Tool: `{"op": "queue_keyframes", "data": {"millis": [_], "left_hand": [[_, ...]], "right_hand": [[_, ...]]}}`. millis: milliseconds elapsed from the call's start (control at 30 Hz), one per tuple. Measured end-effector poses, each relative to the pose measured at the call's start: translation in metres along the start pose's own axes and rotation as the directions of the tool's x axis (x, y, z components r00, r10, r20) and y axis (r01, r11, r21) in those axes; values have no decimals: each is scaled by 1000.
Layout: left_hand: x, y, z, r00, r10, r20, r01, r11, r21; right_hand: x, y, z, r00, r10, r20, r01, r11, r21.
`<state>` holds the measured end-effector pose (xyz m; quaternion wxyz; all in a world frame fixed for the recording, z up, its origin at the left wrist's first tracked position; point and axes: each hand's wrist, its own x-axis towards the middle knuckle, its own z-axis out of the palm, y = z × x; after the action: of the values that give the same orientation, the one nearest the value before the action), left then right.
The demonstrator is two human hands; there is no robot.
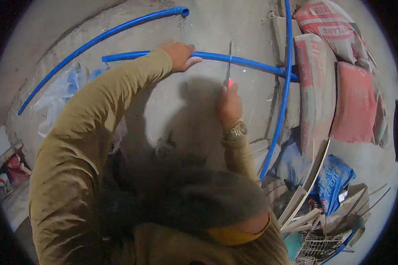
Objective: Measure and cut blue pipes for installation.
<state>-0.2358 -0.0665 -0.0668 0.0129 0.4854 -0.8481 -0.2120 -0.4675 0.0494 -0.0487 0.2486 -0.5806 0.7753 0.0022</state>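
My left hand (177, 54) is closed over a straight blue pipe (256, 64) that lies crosswise in front of me. Its thumb stretches along the near side of the pipe. In my right hand (230, 104), which wears a wristwatch, I grip the red handle of a thin saw (229, 66), seen almost edge-on. The blade crosses the pipe to the right of my left hand and points away from me. A pale mark shows on the pipe where the blade meets it. I cannot tell how deep the blade sits.
Another blue pipe (106, 36) with an elbow end lies at far left. A long blue pipe (286, 88) crosses the held pipe's right end. Cement bags (356, 104) are stacked at right, above scrap boards and a blue bag (334, 183). Clear plastic (59, 101) lies left.
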Motion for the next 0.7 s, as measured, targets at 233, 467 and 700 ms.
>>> {"op": "queue_keyframes", "data": {"millis": [233, 467, 700], "left_hand": [[-17, -1, 19, 973, -90, -213, 101, 994, 37], [9, -12, -24, 964, -184, 192, 228, 944, -239], [16, -17, -10, 991, -131, 37, 131, 991, -21]], "right_hand": [[13, -7, -2, 997, -25, -71, 15, 990, -137], [18, -10, 7, 963, -128, -237, 117, 991, -57], [16, -24, -16, 992, -4, -123, -12, 991, -133]]}}
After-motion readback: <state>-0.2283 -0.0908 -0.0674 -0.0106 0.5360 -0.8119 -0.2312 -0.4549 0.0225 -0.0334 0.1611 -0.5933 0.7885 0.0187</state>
